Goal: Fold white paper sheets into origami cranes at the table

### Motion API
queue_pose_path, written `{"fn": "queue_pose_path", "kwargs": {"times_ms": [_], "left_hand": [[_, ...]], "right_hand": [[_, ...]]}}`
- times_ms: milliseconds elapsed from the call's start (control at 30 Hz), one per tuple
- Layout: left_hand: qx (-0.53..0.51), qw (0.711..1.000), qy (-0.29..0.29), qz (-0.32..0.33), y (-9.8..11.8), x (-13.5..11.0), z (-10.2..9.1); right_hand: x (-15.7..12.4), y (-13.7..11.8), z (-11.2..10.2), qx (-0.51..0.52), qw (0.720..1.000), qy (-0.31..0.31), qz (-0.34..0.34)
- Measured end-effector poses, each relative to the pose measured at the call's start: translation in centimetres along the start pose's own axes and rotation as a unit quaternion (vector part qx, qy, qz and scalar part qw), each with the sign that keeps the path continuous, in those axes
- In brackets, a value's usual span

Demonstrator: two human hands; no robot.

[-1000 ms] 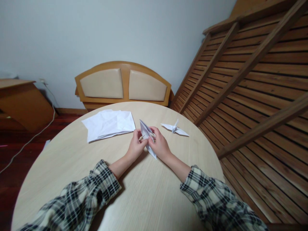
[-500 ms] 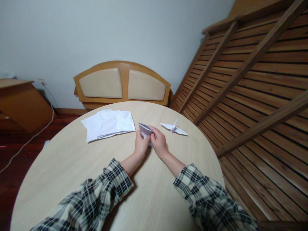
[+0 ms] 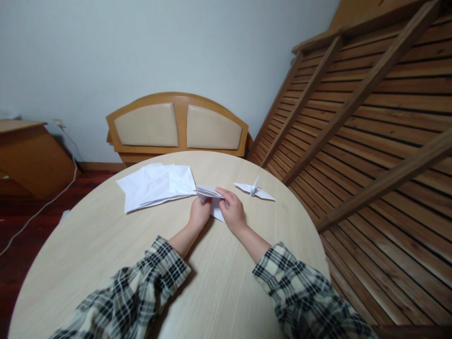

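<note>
Between my two hands is a folded white paper (image 3: 216,209), with several layers along its top edge. My left hand (image 3: 199,213) pinches its left side, the fingers partly hidden behind the paper. On the other side my right hand (image 3: 232,209) grips it, thumb toward me and fingers along the top edge. A finished-looking paper crane (image 3: 253,189) with spread wings rests on the table to the right of my right hand. To the left of my left hand lies a stack of creased white paper sheets (image 3: 155,186).
All of this is on a round pale wooden table (image 3: 123,254). Beyond its far edge stands a headboard (image 3: 181,122) with two cream panels. A slatted wooden frame (image 3: 370,141) leans along the right. At the left are a wooden desk (image 3: 31,155) and a white cable (image 3: 45,203).
My hands have moved slightly apart, the left one shifting left. The folded paper between them is spread wider, with more of its lower part showing.
</note>
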State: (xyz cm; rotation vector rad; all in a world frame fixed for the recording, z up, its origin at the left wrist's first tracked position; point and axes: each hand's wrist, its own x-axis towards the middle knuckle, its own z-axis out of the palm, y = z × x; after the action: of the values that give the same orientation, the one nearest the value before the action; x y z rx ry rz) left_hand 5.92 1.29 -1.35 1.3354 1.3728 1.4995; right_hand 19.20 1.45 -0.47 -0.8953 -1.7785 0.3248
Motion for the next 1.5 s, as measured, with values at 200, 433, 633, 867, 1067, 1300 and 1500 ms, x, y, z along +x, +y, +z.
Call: {"fn": "queue_pose_path", "kwargs": {"times_ms": [200, 433, 633, 867, 1067, 1300, 1500], "left_hand": [[-0.004, 0.996, -0.069, 0.062, 0.6, 0.8, -2.4], [-0.015, 0.989, -0.135, 0.064, 0.8, 1.3, -4.5], [-0.011, 0.984, -0.173, 0.031, 1.0, 1.3, -5.1], [-0.078, 0.977, -0.198, -0.025, 1.5, 0.8, -5.7], [-0.175, 0.938, -0.274, -0.120, 1.7, 0.3, -6.1], [-0.235, 0.932, -0.234, -0.145, 1.9, 0.6, -6.0], [-0.215, 0.952, -0.102, -0.192, 1.4, 1.0, -5.4]], "right_hand": [[-0.1, 0.6, -0.9, 0.011, 0.999, 0.023, 0.033], [-0.2, 2.0, -0.7, 0.087, 0.992, 0.032, 0.087], [-0.3, 3.2, -0.5, 0.181, 0.969, 0.026, 0.168], [-0.3, 3.4, -0.2, 0.251, 0.939, 0.027, 0.233], [-0.2, 3.7, -0.3, 0.267, 0.914, 0.056, 0.301], [-0.1, 3.0, -0.5, 0.264, 0.916, 0.042, 0.300], [-0.4, 2.3, -0.2, 0.284, 0.928, -0.015, 0.242]]}}
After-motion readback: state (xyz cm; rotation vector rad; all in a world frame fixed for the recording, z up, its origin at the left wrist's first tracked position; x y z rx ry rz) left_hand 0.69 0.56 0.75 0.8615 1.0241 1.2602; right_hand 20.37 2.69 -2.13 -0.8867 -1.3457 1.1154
